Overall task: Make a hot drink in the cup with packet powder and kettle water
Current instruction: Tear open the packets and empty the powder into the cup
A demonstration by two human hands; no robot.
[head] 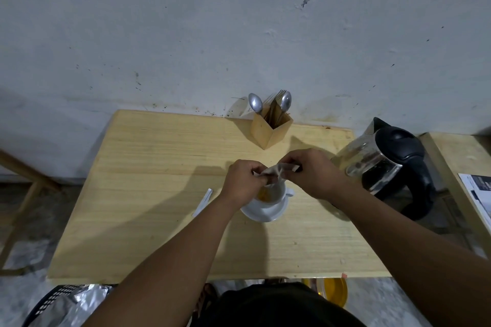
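A small packet [276, 169] was held over the white cup [275, 191] by both hands, near the middle of the wooden table [159, 194]. The left hand [243, 183] was pinched tight on the packet's end at 9 o'clock, and the right hand [313, 172] was pinched tight on the end at 3 o'clock. The packet was tipped down into the cup. Orange-brown powder [263, 195] could be seen inside the cup. The cup was set on a white saucer [263, 214]. A torn white strip [203, 202] was laid just at 9 o'clock of the saucer. The kettle [393, 167] was stood at 3 o'clock of the cup, near the table's edge. A wooden holder [271, 129] with spoons and forks was placed at 12 o'clock, by the wall.
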